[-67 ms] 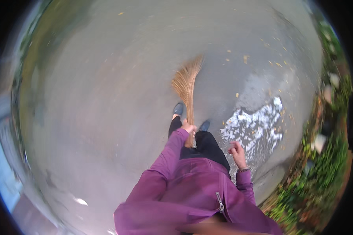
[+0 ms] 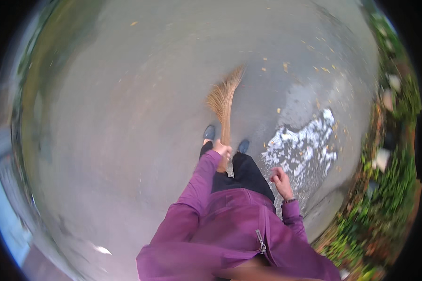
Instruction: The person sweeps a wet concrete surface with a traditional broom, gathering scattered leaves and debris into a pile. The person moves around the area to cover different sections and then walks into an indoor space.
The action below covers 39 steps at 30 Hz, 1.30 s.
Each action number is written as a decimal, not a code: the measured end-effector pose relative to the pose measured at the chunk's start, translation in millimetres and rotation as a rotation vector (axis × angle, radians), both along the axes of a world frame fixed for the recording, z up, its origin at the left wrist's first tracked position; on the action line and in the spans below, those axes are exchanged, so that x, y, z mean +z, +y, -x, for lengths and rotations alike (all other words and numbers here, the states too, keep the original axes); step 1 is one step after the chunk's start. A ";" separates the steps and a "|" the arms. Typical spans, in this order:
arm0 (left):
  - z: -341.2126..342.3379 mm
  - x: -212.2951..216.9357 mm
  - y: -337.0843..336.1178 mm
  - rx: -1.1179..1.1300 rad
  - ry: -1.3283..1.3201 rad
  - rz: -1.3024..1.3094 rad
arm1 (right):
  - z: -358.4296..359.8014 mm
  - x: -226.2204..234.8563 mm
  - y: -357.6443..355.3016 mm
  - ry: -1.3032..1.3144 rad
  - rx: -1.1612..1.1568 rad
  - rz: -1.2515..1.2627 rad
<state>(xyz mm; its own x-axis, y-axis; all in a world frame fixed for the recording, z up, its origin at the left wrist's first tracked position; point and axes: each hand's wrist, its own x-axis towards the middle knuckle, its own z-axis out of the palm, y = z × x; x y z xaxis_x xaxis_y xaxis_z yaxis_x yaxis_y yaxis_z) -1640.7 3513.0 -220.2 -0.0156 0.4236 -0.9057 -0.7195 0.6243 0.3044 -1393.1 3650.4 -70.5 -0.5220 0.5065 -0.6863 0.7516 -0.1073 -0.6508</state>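
A wide grey concrete pavement (image 2: pixel 126 117) fills most of the frame, curving away toward the rim. Down the right edge runs a strip of green leafy plants (image 2: pixel 389 196), and in the middle right a bright wet patch (image 2: pixel 305 145) glints on the ground. Small yellow fallen leaves (image 2: pixel 323 69) lie scattered across the upper right, near the patch and beyond it. At the bottom centre the person's purple zip-up jacket (image 2: pixel 229 234) takes up the lower frame, with black trousers and two dark shoes (image 2: pixel 209 132) just above it.

A straw-coloured soft grass broom (image 2: pixel 222 100) stands at the centre, its fanned bristles pointing to the upper middle of the frame, tips on or close to the pavement; the blur makes contact hard to judge. The left hand (image 2: pixel 222 150) is clenched around the broom's handle just below the bristles, between the two shoes. The right hand (image 2: pixel 281 180) hangs free at the centre right, fingers loosely curled and holding nothing.

To sweep well, the bristles should likely stay low and flat, drawn in short strokes toward the leaves at the right, with the free hand steadying the handle.
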 end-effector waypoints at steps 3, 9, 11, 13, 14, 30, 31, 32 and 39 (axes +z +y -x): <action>56.4 1.0 27.8 0.135 -0.390 -0.149 | -31.7 -13.3 12.4 -0.043 -0.057 -0.050; 95.7 75.7 -1.1 0.785 -0.923 -0.309 | -126.7 -62.0 73.4 -0.218 -0.456 0.152; 97.6 97.1 -14.1 0.790 -0.818 -0.297 | -155.0 -76.7 91.5 -0.303 -0.548 0.203; 103.1 101.0 -15.1 0.808 -0.691 -0.171 | -178.0 -86.5 102.1 -0.394 -0.611 0.247; 108.0 95.8 -10.7 0.841 -0.652 -0.072 | -188.6 -89.7 104.5 -0.329 -0.625 0.240; -183.3 -25.7 303.7 -0.202 0.071 0.107 | -305.6 -86.9 121.0 -0.359 -0.910 0.353; -178.1 -22.4 325.7 -0.237 0.021 -0.019 | -304.1 -86.3 127.0 -0.311 -0.918 0.371; -162.9 -20.7 349.7 -0.281 -0.131 -0.026 | -301.7 -86.4 133.4 -0.296 -0.905 0.366; -69.4 55.4 399.5 0.559 -1.274 -0.134 | -290.7 -98.9 191.6 -0.121 -0.931 0.256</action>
